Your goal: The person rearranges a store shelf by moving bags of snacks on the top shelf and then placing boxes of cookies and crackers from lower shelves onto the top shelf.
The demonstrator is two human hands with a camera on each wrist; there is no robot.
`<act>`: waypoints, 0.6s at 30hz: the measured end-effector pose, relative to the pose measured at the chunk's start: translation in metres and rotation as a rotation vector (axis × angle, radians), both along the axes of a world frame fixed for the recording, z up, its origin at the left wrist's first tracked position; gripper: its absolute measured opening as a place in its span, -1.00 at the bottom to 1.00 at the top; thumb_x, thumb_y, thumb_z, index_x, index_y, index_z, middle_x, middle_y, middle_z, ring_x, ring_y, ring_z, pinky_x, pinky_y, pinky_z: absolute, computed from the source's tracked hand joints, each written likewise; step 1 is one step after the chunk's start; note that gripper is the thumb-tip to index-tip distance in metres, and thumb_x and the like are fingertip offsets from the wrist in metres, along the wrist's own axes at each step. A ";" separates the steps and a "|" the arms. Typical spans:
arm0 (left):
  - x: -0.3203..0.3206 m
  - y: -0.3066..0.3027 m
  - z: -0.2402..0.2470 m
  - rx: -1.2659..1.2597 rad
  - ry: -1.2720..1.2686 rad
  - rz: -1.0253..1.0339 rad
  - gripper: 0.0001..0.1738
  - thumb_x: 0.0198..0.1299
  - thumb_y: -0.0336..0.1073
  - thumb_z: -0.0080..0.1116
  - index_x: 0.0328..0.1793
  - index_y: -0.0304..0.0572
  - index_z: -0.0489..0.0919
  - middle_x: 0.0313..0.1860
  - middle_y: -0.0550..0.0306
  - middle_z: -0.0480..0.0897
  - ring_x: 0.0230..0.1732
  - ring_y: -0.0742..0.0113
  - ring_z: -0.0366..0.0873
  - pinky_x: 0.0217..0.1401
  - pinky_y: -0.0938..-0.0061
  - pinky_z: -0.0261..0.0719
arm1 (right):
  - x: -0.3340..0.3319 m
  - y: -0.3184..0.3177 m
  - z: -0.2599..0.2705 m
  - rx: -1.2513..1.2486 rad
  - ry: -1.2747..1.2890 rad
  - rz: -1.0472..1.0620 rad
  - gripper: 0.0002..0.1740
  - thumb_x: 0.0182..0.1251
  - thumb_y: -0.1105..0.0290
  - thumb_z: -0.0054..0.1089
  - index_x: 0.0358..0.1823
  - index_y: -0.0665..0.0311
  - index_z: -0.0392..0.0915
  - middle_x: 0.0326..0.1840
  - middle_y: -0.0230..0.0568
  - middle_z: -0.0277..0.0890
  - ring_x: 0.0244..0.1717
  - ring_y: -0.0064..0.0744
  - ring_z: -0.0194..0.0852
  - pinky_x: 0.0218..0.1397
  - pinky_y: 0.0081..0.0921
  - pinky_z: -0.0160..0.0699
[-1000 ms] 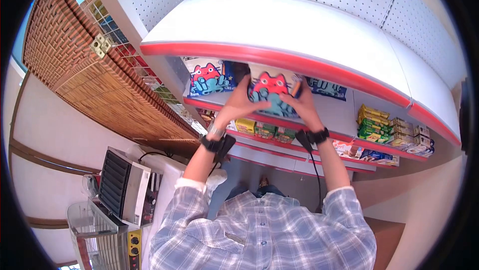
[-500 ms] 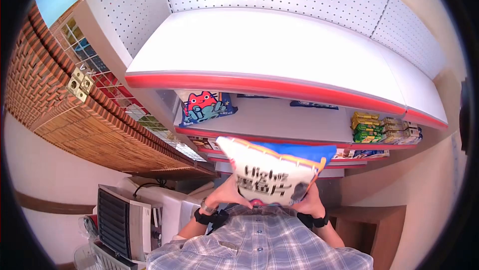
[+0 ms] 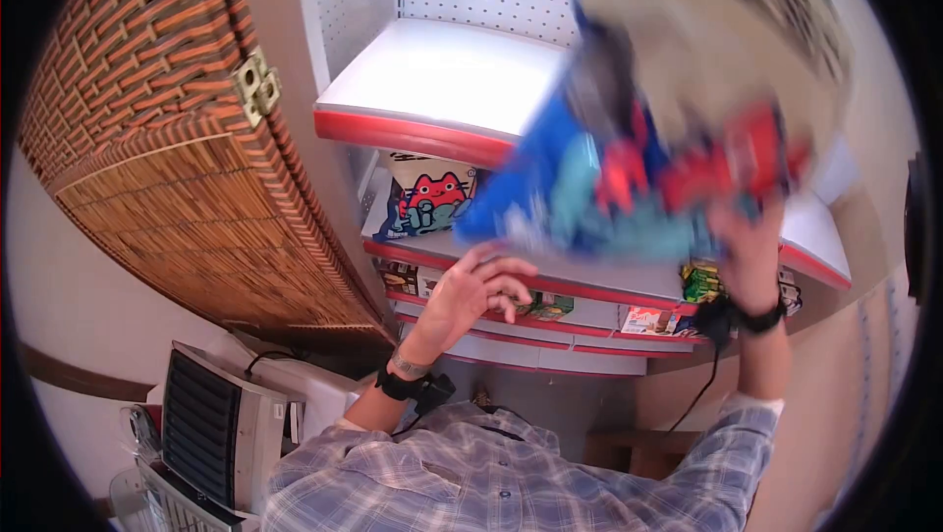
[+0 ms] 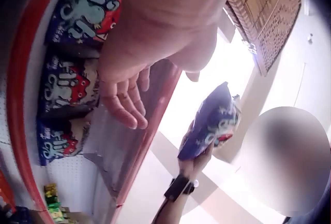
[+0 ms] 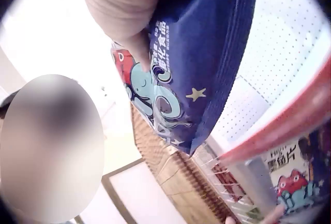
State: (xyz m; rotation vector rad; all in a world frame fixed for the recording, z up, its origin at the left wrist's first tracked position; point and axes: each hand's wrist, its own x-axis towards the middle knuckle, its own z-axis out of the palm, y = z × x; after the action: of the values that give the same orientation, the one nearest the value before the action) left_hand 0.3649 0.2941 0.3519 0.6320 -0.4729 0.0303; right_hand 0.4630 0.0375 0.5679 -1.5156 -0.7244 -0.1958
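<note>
My right hand (image 3: 751, 252) grips a blue and cream snack bag (image 3: 609, 178) by its lower right edge. The bag is lifted high and blurred in the head view, covering much of the shelving. In the right wrist view its dark blue side (image 5: 201, 53) shows, with the thumb pressed against the printed front. My left hand (image 3: 467, 301) holds nothing; its fingers are loosely bent in front of the lower shelf edge. A matching snack bag (image 3: 432, 198) with a red cat stands on the shelf just above that hand.
The top shelf's red edge (image 3: 413, 134) juts out over the shelf of bags. Further matching snack bags (image 4: 67, 79) line that shelf. Green packets (image 3: 702, 281) sit at right. A wicker screen (image 3: 147, 208) stands at left, with a black-fronted appliance (image 3: 201, 424) below it.
Both hands held the bag at the shelf, then drew it down toward the body. Now the right hand has raised it to the upper right, and the left hand has let go.
</note>
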 end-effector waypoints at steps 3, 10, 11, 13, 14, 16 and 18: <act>-0.022 0.005 -0.019 0.362 0.269 0.117 -0.36 0.52 0.08 -0.05 0.47 -0.28 0.33 0.16 -0.05 0.61 0.10 0.22 0.63 0.00 0.40 0.62 | 0.077 0.080 0.048 -0.003 -0.041 0.182 -0.42 0.16 0.53 0.45 0.22 0.38 0.43 0.11 -0.09 0.60 0.03 -0.36 0.69 0.09 -0.43 0.71; -0.083 0.020 -0.059 0.671 0.520 0.110 -0.51 0.53 -0.09 -0.01 0.36 -0.33 0.46 0.07 0.00 0.67 0.10 0.31 0.64 -0.03 0.48 0.63 | 0.185 0.230 0.054 -0.059 0.057 0.327 -0.40 0.14 0.39 0.55 0.18 0.41 0.48 0.00 -0.09 0.68 -0.12 -0.34 0.76 -0.04 -0.40 0.81; -0.092 0.022 -0.064 0.635 0.533 0.122 -0.54 0.53 -0.13 -0.01 0.36 -0.32 0.47 0.06 -0.02 0.68 0.09 0.28 0.65 -0.04 0.48 0.65 | 0.192 0.243 0.049 -0.089 0.107 0.336 -0.36 0.11 0.37 0.58 0.19 0.41 0.48 0.01 -0.08 0.68 -0.11 -0.33 0.76 -0.03 -0.40 0.81; -0.108 0.030 -0.073 0.574 0.537 0.145 -0.55 0.53 -0.14 -0.01 0.35 -0.31 0.47 0.05 -0.03 0.68 0.08 0.26 0.66 -0.05 0.47 0.65 | 0.199 0.263 0.042 -0.198 0.141 0.303 -0.36 0.11 0.35 0.58 0.19 0.39 0.49 0.03 -0.09 0.67 -0.05 -0.34 0.73 0.04 -0.37 0.77; -0.115 0.033 -0.076 0.511 0.537 0.161 -0.56 0.53 -0.16 -0.01 0.35 -0.31 0.47 0.04 -0.04 0.68 0.07 0.25 0.66 -0.05 0.46 0.65 | 0.203 0.268 0.039 -0.244 0.170 0.305 -0.36 0.12 0.32 0.58 0.20 0.39 0.49 0.03 -0.11 0.67 0.00 -0.35 0.71 0.10 -0.35 0.73; -0.127 0.038 -0.083 0.458 0.558 0.182 -0.57 0.53 -0.17 -0.02 0.35 -0.31 0.47 0.04 -0.05 0.68 0.06 0.24 0.66 -0.05 0.45 0.65 | 0.207 0.273 0.034 -0.364 0.166 0.279 -0.33 0.13 0.28 0.57 0.22 0.38 0.47 0.08 -0.10 0.65 0.07 -0.33 0.68 0.17 -0.31 0.66; -0.131 0.043 -0.086 0.408 0.574 0.210 -0.58 0.53 -0.18 -0.02 0.34 -0.30 0.48 0.04 -0.06 0.68 0.06 0.23 0.66 -0.05 0.44 0.65 | 0.213 0.278 0.036 -0.479 0.155 0.256 -0.30 0.14 0.24 0.57 0.25 0.38 0.46 0.13 -0.09 0.62 0.13 -0.30 0.64 0.25 -0.27 0.58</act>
State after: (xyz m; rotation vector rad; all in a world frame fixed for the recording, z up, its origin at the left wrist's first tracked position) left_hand 0.2338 0.3371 0.2664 1.0466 0.1527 -0.0502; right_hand 0.6760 0.3159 0.6039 -1.8437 -0.8708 0.3065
